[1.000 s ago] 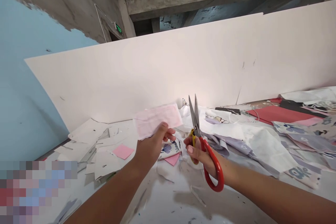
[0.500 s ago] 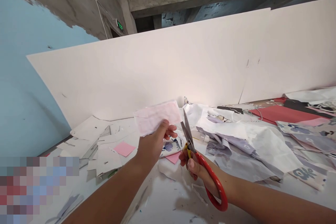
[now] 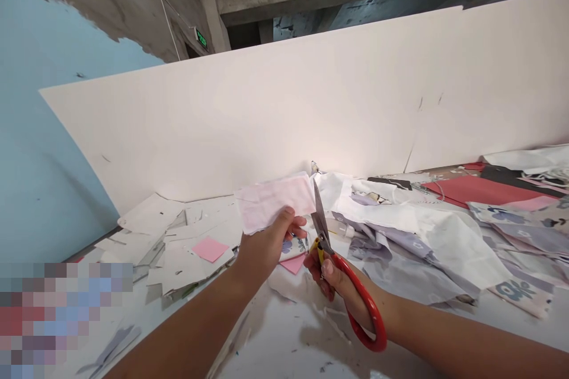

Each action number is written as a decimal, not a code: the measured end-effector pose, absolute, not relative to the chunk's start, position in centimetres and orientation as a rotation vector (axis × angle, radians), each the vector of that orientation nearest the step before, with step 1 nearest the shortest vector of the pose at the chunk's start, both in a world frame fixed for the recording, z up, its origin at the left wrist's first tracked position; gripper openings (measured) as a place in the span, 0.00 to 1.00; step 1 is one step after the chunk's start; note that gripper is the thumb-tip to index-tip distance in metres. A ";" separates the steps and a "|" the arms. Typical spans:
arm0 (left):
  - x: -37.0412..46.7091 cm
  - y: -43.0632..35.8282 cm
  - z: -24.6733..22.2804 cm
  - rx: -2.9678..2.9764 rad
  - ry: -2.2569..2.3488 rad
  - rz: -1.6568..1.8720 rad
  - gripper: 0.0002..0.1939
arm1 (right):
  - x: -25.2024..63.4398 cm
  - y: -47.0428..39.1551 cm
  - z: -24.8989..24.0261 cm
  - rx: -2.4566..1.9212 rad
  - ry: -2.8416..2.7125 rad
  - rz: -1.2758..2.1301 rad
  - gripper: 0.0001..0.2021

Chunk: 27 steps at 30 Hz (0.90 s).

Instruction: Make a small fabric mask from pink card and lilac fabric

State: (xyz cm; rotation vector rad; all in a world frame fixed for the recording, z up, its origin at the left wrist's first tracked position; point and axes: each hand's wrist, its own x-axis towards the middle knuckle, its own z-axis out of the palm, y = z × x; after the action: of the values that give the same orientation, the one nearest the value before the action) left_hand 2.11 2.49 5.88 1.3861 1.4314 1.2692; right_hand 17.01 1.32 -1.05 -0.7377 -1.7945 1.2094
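Between thumb and fingers, my left hand [image 3: 271, 240] pinches a pale pink rectangular piece of cloth [image 3: 273, 198] with whitish edges, held up above the table. My right hand [image 3: 340, 281] grips red-handled scissors [image 3: 368, 314], blades pointing up. The blades stand slightly apart at the cloth's right edge; whether they touch it I cannot tell. Something small and yellow [image 3: 319, 249] sits by the scissors' pivot, against my right fingers. Below the cloth lie a floral fabric piece [image 3: 296, 245] and a pink paper piece [image 3: 293, 263].
White card pieces [image 3: 178, 269] and a pink square [image 3: 210, 249] lie to the left. White and lilac fabric [image 3: 427, 237] is heaped on the right, with red sheets [image 3: 480, 189] behind. A tall white board [image 3: 267, 112] stands along the back of the table [image 3: 275, 337].
My left hand has brought the pink cloth a little to the right, closer to the scissors. The scissor blades have drawn nearer each other at the cloth's edge.
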 end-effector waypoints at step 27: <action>2.5 2.2 6.0 1.358 1.463 1.291 0.18 | 16.8 0.9 -0.5 -0.842 -1.754 1.225 0.23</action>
State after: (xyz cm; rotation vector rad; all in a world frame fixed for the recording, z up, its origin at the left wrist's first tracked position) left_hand 2.48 2.22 6.01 1.3575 1.4626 1.2911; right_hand 16.76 0.94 -0.52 -0.8422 -1.7542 1.2254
